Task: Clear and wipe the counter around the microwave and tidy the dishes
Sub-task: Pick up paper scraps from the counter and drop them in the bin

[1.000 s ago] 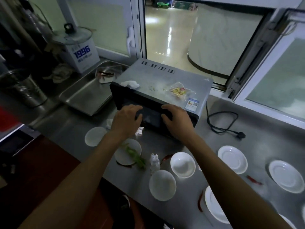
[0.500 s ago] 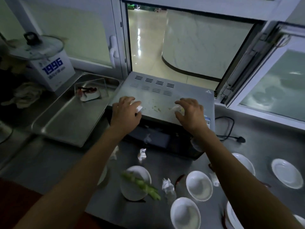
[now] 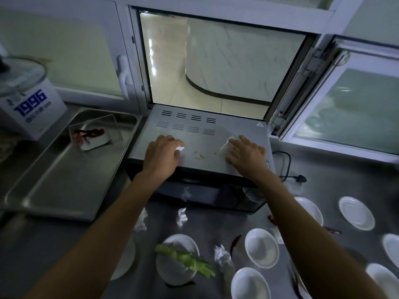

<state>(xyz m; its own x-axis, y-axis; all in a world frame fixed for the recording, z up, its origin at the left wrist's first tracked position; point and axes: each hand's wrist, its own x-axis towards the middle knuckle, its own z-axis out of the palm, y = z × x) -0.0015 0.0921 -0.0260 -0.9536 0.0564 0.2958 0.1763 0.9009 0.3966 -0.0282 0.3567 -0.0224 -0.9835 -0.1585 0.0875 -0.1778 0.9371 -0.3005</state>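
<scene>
A grey microwave [image 3: 207, 126] stands on the steel counter [image 3: 336, 178] under an open window. My left hand [image 3: 162, 156] lies on its top, fingers curled round a crumpled white tissue [image 3: 180, 148]. My right hand [image 3: 248, 154] lies on the top's right side, fingers closing on a clear plastic wrapper [image 3: 226, 147]. Small food scraps [image 3: 198, 155] lie between the hands. Below, white dishes [image 3: 261, 247] and crumpled tissues [image 3: 181, 216] are scattered; one plate [image 3: 172, 270] carries green vegetable stalks [image 3: 187, 260].
A steel tray [image 3: 64, 175] left of the microwave holds a clear box with red chillies [image 3: 90, 134]. A white box marked 1996 [image 3: 32, 108] stands at far left. A black cord and plug [image 3: 300, 178] lies right of the microwave. Red chillies [image 3: 236, 242] lie among the dishes.
Both hands rose from the microwave's front to its top. The left hand closed on the tissue and the right hand on the wrapper. The view moved closer.
</scene>
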